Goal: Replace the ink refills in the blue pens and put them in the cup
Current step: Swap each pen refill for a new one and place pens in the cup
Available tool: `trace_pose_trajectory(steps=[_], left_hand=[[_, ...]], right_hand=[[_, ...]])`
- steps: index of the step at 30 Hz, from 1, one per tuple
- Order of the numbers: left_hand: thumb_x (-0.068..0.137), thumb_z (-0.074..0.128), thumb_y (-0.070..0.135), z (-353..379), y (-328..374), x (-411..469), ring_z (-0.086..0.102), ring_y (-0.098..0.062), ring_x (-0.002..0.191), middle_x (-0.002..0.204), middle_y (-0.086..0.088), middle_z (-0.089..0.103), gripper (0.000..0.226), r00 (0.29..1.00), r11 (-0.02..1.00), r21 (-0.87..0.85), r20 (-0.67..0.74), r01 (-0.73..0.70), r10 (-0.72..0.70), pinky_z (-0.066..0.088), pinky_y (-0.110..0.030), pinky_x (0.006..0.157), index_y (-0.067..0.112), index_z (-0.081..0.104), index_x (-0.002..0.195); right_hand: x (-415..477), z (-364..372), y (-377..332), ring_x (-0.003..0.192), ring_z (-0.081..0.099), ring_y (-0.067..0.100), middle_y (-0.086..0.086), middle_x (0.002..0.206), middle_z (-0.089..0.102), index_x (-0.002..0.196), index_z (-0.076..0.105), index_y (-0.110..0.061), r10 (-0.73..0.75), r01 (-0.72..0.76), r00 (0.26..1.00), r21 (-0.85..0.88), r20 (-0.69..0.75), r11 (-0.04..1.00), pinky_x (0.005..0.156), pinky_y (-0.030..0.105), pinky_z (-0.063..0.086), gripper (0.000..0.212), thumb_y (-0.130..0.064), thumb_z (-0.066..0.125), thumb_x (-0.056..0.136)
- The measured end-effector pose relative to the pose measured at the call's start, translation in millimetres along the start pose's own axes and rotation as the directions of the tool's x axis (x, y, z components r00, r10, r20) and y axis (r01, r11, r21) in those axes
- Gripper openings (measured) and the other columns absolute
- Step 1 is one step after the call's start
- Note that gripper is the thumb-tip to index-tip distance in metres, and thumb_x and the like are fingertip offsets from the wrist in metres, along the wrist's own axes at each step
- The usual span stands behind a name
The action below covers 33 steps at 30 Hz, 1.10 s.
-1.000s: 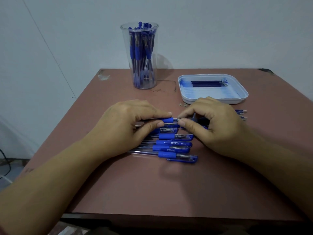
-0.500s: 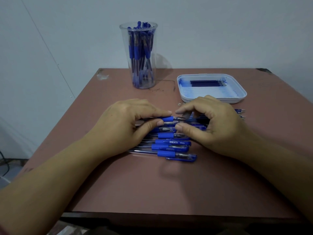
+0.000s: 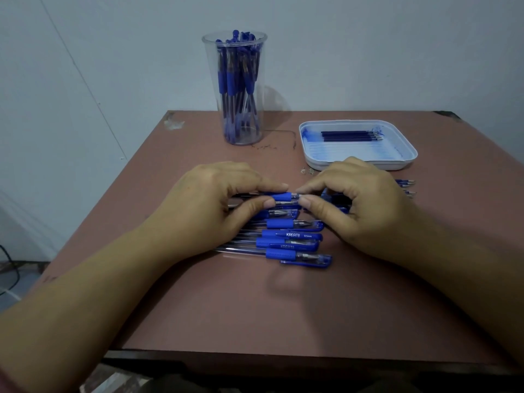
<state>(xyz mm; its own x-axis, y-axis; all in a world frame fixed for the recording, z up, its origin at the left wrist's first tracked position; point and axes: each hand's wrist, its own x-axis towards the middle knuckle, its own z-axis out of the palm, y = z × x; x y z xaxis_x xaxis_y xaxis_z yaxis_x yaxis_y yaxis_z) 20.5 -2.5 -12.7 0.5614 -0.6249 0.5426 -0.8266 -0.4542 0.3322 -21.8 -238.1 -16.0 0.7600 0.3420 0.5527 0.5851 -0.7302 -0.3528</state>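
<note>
Blue pen (image 3: 282, 197) was pinched thumb-to-forefinger by left hand (image 3: 209, 207) and right hand (image 3: 361, 207), in front of cup (image 3: 235, 89); refill tray (image 3: 360, 152) sat right of cup.

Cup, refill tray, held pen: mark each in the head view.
cup (image 3: 241, 131), head view, clear wall near the base.
refill tray (image 3: 354, 151), head view, bare floor in front of the refills.
held pen (image 3: 280, 197), head view, blue grip section.

The table top (image 3: 283, 307) is showing reddish brown. The pens (image 3: 292, 236) are showing blue grips and caps on clear barrels. At eleven o'clock the cup (image 3: 211, 61) is looking clear; at one o'clock the white tray (image 3: 397, 165) is showing blue ink stains and dark navy refills (image 3: 348, 135).
</note>
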Motion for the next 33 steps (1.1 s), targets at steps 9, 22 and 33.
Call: trace_pose_trajectory(steps=[9, 22, 33], left_hand=[[0.093, 0.063, 0.028, -0.7, 0.0, -0.4, 0.065, -0.005, 0.087, 0.094, 0.012, 0.069, 0.024, 1.0, 1.0, 0.006, -0.003, 0.003, -0.003, 0.053, -0.032, 0.077, 0.025, 0.073, 0.115], [0.094, 0.062, 0.029, -1.0, -1.0, 0.0, 0.059, 0.006, 0.084, 0.091, 0.022, 0.063, 0.024, 1.0, 1.0, 0.01, -0.014, 0.001, -0.001, 0.049, -0.022, 0.076, 0.024, 0.073, 0.115], [0.094, 0.058, 0.036, -3.3, -1.9, -0.5, 0.063, 0.002, 0.088, 0.096, 0.018, 0.068, 0.028, 0.999, 0.999, 0.017, -0.021, 0.029, -0.028, 0.05, -0.022, 0.079, 0.027, 0.072, 0.116]], right_hand=[[0.2, -0.1, -0.9, 0.082, 0.051, -0.001, -0.028, 0.081, 0.057, 0.1, 0.069, -0.033, 0.018, -0.019, 1.0, 0.015, 0.015, 1.0, 0.075, 0.024, 0.037, 0.023, -0.047, 0.054, 0.09], [0.6, -3.5, -2.2, 0.08, 0.055, 0.006, -0.025, 0.079, 0.058, 0.095, 0.072, -0.024, 0.019, -0.018, 0.999, 0.056, -0.026, 0.998, 0.07, 0.017, 0.043, 0.014, -0.029, 0.068, 0.083], [-4.7, -22.6, 16.4, 0.087, 0.053, 0.014, -0.019, 0.088, 0.06, 0.098, 0.071, -0.032, -0.008, 0.015, 0.98, -0.036, 0.199, 0.999, 0.08, 0.031, 0.045, 0.018, -0.027, 0.058, 0.087]])
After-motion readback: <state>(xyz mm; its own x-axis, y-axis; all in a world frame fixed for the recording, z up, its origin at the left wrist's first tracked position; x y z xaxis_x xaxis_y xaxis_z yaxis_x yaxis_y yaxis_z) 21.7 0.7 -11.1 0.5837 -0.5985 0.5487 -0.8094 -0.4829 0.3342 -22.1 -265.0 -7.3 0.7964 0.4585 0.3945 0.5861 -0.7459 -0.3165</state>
